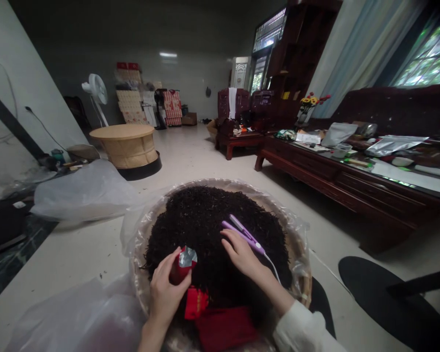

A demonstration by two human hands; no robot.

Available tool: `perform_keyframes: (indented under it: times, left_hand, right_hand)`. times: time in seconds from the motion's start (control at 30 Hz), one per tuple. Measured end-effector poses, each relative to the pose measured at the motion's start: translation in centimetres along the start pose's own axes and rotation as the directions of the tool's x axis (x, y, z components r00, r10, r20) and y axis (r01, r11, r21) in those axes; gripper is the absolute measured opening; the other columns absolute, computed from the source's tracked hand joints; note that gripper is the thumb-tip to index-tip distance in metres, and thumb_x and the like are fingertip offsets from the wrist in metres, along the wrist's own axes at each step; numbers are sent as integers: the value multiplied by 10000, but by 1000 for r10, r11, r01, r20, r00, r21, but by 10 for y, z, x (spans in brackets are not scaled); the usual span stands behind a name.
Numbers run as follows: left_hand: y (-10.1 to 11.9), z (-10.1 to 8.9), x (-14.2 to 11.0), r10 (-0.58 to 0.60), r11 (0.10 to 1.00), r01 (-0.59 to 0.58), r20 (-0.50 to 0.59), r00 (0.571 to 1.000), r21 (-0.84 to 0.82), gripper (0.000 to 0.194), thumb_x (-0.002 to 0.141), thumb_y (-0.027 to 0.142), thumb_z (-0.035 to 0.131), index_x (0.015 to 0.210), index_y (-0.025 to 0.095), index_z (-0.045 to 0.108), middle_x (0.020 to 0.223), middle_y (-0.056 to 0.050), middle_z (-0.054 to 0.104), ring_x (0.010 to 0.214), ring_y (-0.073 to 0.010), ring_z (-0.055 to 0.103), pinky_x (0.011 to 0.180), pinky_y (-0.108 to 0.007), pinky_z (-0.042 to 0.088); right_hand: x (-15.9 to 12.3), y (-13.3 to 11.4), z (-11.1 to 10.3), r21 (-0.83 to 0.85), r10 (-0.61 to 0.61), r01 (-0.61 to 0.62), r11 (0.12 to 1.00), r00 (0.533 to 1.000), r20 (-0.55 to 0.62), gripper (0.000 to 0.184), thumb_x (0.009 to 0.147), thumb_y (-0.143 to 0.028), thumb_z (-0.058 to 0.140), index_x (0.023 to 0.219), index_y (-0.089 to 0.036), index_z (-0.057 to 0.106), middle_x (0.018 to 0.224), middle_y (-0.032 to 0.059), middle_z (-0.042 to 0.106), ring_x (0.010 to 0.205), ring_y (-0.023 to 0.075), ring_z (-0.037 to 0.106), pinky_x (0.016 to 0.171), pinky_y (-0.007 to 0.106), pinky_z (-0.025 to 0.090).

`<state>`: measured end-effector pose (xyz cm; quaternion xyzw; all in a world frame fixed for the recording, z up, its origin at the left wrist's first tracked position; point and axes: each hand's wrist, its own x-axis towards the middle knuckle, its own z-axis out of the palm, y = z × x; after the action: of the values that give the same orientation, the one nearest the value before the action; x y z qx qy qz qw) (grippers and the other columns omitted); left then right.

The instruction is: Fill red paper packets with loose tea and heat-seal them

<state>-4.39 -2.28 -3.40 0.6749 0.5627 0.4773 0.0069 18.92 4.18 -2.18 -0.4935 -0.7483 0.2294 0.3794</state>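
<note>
Room: a long tiled room with pale walls is stretching away ahead, with a window and a door at the far end
Furniture: a long carved wooden table (337, 176) is standing to the right, carrying papers and foil bags, and a round wicker table (122, 146) is standing to the left
Far side: a white electric fan (97, 90) is standing near stacked cartons (130, 93)
Floor: a large woven basket (137, 278) is sitting low in front of the person, lined with clear plastic sheeting (297, 244)
Basket contents: a heap of dark tea leaves (205, 225) is filling the basket, and two red packets (223, 327) are lying at its near edge
Left hand: the left hand (165, 288) is gripping narrowly, pinching a red foil pouch (179, 266) with a silver lining that is showing at its open mouth, just above the leaves
Right hand: the right hand (242, 254), in a white sleeve (300, 330), is closing narrowly around a purple flat iron (244, 235) over the heap
Cord: a thin white cord (273, 266) is trailing from the flat iron over the basket's edge
</note>
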Motion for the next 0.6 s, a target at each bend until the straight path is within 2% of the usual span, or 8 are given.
perform_keyframes:
  times: [0.07,0.13,0.23,0.3,0.4,0.5,0.6]
  left_hand:
    - [0,0,0,-39,999,39,-16,999,-13,425,766,301,619,1175,193,579,1077,-96,644,977,-228,629,871,-366,509]
    - [0,0,-1,-70,998,70,-33,997,-7,435,758,322,622,1169,182,596,1018,-92,618,913,-218,633,813,-351,535]
    - [0,2,-1,-89,996,90,-54,995,3,445,754,349,621,1164,176,608,956,-77,592,835,-205,635,749,-336,554]
    - [0,3,-1,-87,996,88,-68,994,2,447,754,358,620,1162,174,610,940,-74,591,816,-203,634,732,-331,559]
    - [0,3,0,-90,996,90,-79,993,-4,443,756,358,616,1163,183,609,949,-75,601,817,-207,635,735,-333,562]
    - [0,3,1,-94,996,94,-78,992,-4,447,754,366,619,1164,186,607,947,-74,607,808,-208,634,744,-337,561]
    - [0,4,0,-92,996,93,-84,992,5,444,758,370,621,1156,175,608,943,-75,602,806,-208,634,744,-336,561]
  right_hand:
    - [2,16,0,-128,8,-4,992,1000,27,501,917,-473,404,1255,-133,550,1344,176,513,1285,274,442,1066,476,346]
    - [9,21,0,-239,93,-69,968,992,90,574,913,-486,404,1363,-131,446,1437,173,407,1355,276,342,1101,467,294]
    - [26,7,5,-390,268,-179,903,945,187,691,903,-550,379,1444,-125,316,1506,175,283,1406,317,205,1117,484,217]
    - [35,-13,13,-450,310,-180,874,922,232,723,895,-602,347,1454,-147,302,1516,174,259,1406,365,165,1097,539,185]
    - [37,-42,28,-510,235,-69,857,934,268,692,876,-629,364,1396,-175,415,1455,177,379,1341,408,275,1033,594,229]
    - [30,-60,39,-538,101,92,838,943,318,581,855,-587,456,1284,-204,536,1342,167,506,1230,388,399,960,562,322]
    - [23,-63,41,-518,-11,220,827,927,376,546,830,-532,543,1291,-240,520,1357,150,485,1192,366,425,912,513,380]
